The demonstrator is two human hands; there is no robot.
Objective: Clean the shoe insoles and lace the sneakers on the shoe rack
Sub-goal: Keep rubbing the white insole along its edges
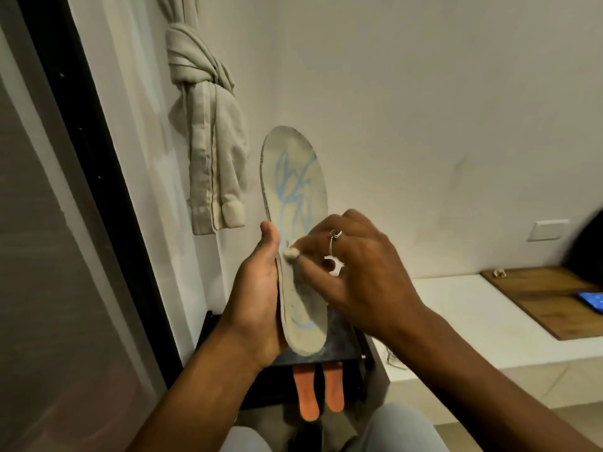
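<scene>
A long grey insole [295,181] with a pale blue pattern stands upright in front of me. My left hand [257,291] grips its lower left edge, thumb up along the side. My right hand [355,272] pinches a small white wad [291,252], perhaps cotton or cloth, against the insole's middle. A ring with a white dangling piece sits on that hand. Two orange insoles [321,391] lie below on the black shoe rack [339,349], partly hidden by my hands.
A knotted beige curtain [208,132] hangs on the wall at the left, beside a dark door frame [81,164]. At the right a white ledge [456,314] carries a wooden board [548,298] with a phone [592,300]. My knees show at the bottom.
</scene>
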